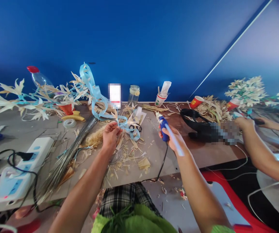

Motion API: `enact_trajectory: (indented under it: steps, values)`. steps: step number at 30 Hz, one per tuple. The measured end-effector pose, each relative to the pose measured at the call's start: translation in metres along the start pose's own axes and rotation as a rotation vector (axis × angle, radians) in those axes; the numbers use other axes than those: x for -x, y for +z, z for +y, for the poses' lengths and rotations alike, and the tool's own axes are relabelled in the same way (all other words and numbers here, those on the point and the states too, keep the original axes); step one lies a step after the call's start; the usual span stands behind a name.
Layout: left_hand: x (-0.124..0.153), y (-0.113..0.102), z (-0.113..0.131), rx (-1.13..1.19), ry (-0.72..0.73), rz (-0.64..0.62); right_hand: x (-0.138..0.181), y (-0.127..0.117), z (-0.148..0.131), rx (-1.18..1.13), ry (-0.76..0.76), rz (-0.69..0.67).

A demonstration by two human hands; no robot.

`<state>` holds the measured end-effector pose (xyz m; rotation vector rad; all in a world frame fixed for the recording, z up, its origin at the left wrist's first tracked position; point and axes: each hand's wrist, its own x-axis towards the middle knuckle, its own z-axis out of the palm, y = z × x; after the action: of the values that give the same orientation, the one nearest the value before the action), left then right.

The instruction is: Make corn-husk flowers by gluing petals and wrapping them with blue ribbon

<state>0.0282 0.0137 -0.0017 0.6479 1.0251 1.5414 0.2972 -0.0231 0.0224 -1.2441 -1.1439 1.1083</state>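
Observation:
My left hand (111, 135) is closed in a pinch on a small flower (114, 117) of pale dried leaf, in front of me over the table. Light blue ribbon (96, 92) loops up and away from beside its fingertips; whether they also grip the ribbon I cannot tell. In my right hand (172, 137) is a blue glue gun (163, 124), its pale nozzle pointing away from me. A long translucent glue stick (176, 142) sticks out of its back, and a black cord hangs down from it. Black-handled scissors (136, 127) lie between my hands, partly covered by ribbon.
Leaf scraps (122, 161) litter the table. Left are a bundle of wires (66, 161), a tape roll (69, 123), a power strip (30, 168) and flower branches (37, 103). A jar (134, 94) and a cup (160, 99) stand behind. A black bag (199, 129) and another person's arms (258, 145) are right.

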Motion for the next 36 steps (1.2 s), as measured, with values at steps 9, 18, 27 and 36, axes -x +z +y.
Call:
enact_trajectory:
  steps: [9, 18, 27, 36]
  values:
    - [0.000, -0.001, 0.002, -0.069, 0.037, 0.025, 0.027, 0.039, -0.010, -0.217, 0.007, -0.541]
    - [-0.002, -0.004, -0.001, -0.199, 0.110, 0.048, 0.013, 0.077, 0.025, 0.011, 0.021, -0.503]
    - [0.002, 0.002, 0.000, -0.183, 0.146, 0.051, 0.006, 0.084, 0.037, 0.135, -0.013, -0.452]
    - [0.006, 0.005, 0.003, -0.180, 0.132, 0.056, 0.009, 0.086, 0.035, 0.190, -0.040, -0.445]
